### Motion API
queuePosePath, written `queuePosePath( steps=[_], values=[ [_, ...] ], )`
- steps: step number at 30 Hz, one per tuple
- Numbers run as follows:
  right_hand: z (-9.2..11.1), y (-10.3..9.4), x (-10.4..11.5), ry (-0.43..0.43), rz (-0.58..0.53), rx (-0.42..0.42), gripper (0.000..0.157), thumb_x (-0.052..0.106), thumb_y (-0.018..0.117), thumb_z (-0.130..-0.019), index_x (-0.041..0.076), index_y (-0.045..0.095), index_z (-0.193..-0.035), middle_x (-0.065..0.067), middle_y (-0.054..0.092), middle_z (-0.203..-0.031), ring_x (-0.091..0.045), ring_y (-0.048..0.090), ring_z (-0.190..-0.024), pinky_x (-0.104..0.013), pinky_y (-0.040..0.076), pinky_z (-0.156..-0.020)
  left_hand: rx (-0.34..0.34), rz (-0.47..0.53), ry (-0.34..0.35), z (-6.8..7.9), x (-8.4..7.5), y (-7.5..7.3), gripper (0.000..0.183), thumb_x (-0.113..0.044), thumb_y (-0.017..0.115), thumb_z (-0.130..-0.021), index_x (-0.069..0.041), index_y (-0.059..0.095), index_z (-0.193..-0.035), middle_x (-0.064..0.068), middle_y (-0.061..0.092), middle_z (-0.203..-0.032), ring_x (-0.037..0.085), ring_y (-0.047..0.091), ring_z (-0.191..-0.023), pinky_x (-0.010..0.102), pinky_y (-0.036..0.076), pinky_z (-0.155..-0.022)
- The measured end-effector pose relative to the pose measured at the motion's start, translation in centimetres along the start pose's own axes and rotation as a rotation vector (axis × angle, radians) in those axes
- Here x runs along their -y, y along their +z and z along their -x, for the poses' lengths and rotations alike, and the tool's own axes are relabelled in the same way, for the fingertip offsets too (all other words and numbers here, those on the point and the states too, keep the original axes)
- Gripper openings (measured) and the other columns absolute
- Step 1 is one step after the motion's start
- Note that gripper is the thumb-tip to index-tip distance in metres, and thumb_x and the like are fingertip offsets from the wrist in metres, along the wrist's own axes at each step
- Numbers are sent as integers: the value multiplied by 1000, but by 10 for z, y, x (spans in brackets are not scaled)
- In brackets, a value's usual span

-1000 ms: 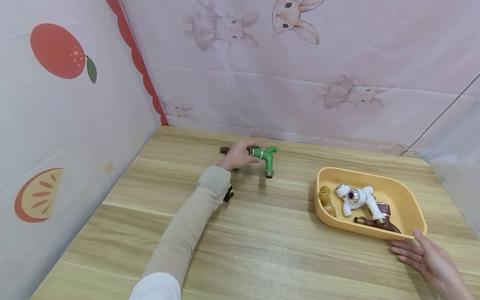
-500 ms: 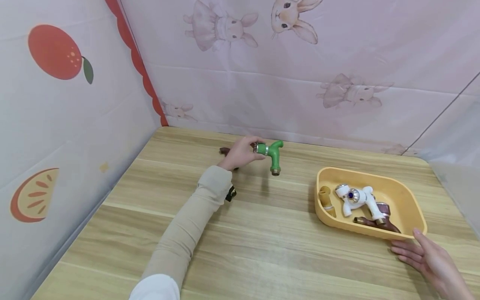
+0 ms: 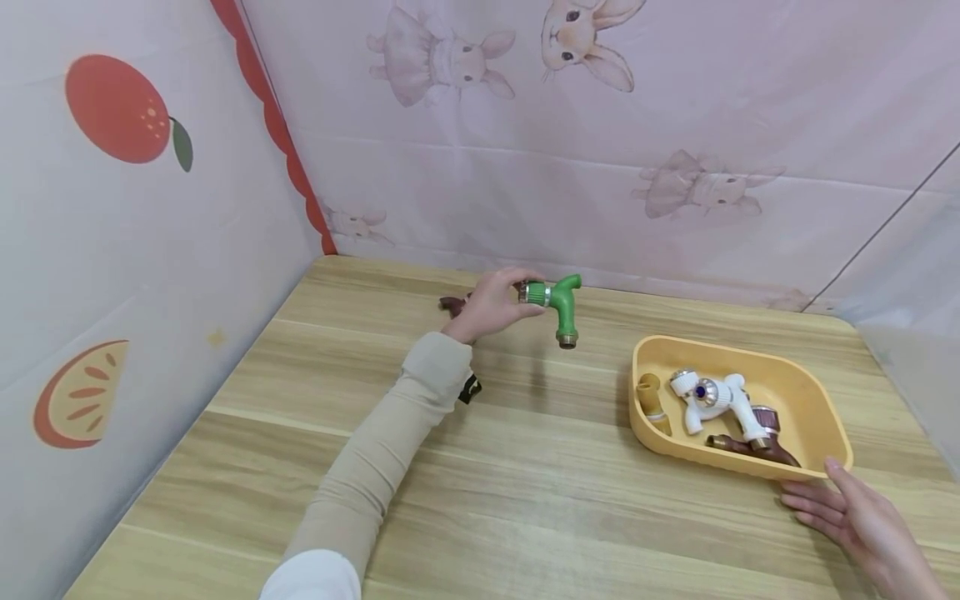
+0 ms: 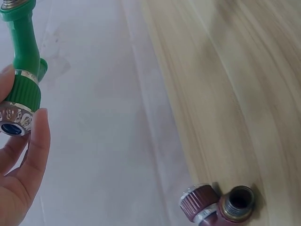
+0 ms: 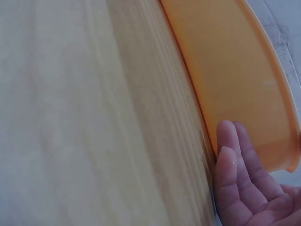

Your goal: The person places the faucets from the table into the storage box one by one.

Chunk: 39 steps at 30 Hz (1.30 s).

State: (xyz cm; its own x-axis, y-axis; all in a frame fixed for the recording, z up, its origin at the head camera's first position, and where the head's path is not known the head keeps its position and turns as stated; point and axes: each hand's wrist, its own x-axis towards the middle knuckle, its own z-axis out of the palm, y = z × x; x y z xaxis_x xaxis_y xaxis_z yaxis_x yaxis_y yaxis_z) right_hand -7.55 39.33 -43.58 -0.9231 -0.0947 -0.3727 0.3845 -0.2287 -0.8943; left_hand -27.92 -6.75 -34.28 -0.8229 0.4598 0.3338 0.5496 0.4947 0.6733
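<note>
In the head view, my left hand (image 3: 495, 307) pinches a green faucet (image 3: 565, 310) by its knob end, raised over the far part of the table. The left wrist view shows thumb and fingers around the silver-capped handle of this faucet (image 4: 23, 47). A dark brown faucet (image 3: 452, 306) lies partly hidden behind my left hand; its knob and threaded end show at the bottom of the left wrist view. At the right, my right hand (image 3: 862, 517) holds the near corner of a yellow tub (image 3: 832, 417), thumb at the rim and fingers along the outer wall.
Inside the tub lie white faucets (image 3: 716, 396), a reddish-brown faucet (image 3: 761, 446) and a tan-yellow faucet (image 3: 651, 400). The wooden table (image 3: 540, 500) meets printed cloth walls at the back and left. A small black object (image 3: 470, 388) shows by the left sleeve.
My left hand has lifted the green faucet and carried it a little to the right, uncovering more of the brown faucet. The right hand and tub stay in place.
</note>
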Motion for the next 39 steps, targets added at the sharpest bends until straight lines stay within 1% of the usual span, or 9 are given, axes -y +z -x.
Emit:
queuePosePath(
  steps=[3,5,7,10,13,17,24,31,39],
  values=[
    [1,1,1,29,23,-33,32,32,30,-99,12,14,-117,-10,69,-87,-24,66,-83,-36,52,-72,-16,-20,24,-1,-4,0,42,-15,75,-76,-7,61,-114,4,61,-109,15,53,-90,27,42,-77],
    [1,2,2,39,33,-40,42,33,30,-99,11,6,-125,-9,69,-87,-24,66,-83,-36,52,-72,-23,-28,39,-2,-7,0,41,-15,75,-75,-7,62,-114,5,61,-110,15,54,-91,27,42,-78],
    [1,3,2,38,39,-39,43,33,30,-99,11,5,-125,-9,69,-87,-23,66,-83,-35,52,-72,-23,-30,47,-2,-10,0,42,-14,75,-76,-7,61,-114,5,61,-111,15,54,-92,27,42,-80],
    [1,2,1,6,29,-1,37,30,28,-100,7,10,-124,-10,69,-88,-23,66,-83,-35,52,-72,-16,-36,50,-4,-13,0,42,-16,74,-77,-8,61,-115,4,60,-112,15,53,-93,27,41,-81],
    [2,1,0,-22,21,28,27,28,27,-100,6,19,-114,-10,69,-89,-24,66,-84,-34,52,-72,-15,-55,63,-6,-16,0,42,-18,74,-77,-8,61,-116,3,61,-110,14,53,-92,26,41,-81],
    [1,2,1,-11,47,11,28,30,27,-100,6,19,-113,-9,69,-89,-23,66,-84,-34,52,-72,-25,-70,93,-11,-20,0,42,-17,74,-76,-7,62,-115,5,62,-106,14,54,-90,26,41,-78],
    [-2,2,2,16,56,-12,31,32,29,-100,7,17,-115,-8,69,-89,-22,66,-84,-34,52,-72,4,-30,78,-23,-31,3,42,-14,74,-77,-6,61,-116,6,61,-108,16,53,-92,27,42,-79],
    [-4,1,0,-12,46,11,29,30,28,-100,7,19,-114,-9,69,-90,-23,66,-85,-35,52,-73,18,-24,101,-36,-39,12,44,-14,75,-75,-6,61,-116,6,61,-112,15,54,-95,24,41,-82],
    [-5,-3,-1,-35,22,42,26,29,27,-100,7,21,-113,-9,69,-91,-22,65,-86,-33,52,-73,2,-13,111,-44,-49,23,44,-15,76,-73,-7,62,-114,3,63,-106,13,53,-91,23,38,-81]
  ],
)
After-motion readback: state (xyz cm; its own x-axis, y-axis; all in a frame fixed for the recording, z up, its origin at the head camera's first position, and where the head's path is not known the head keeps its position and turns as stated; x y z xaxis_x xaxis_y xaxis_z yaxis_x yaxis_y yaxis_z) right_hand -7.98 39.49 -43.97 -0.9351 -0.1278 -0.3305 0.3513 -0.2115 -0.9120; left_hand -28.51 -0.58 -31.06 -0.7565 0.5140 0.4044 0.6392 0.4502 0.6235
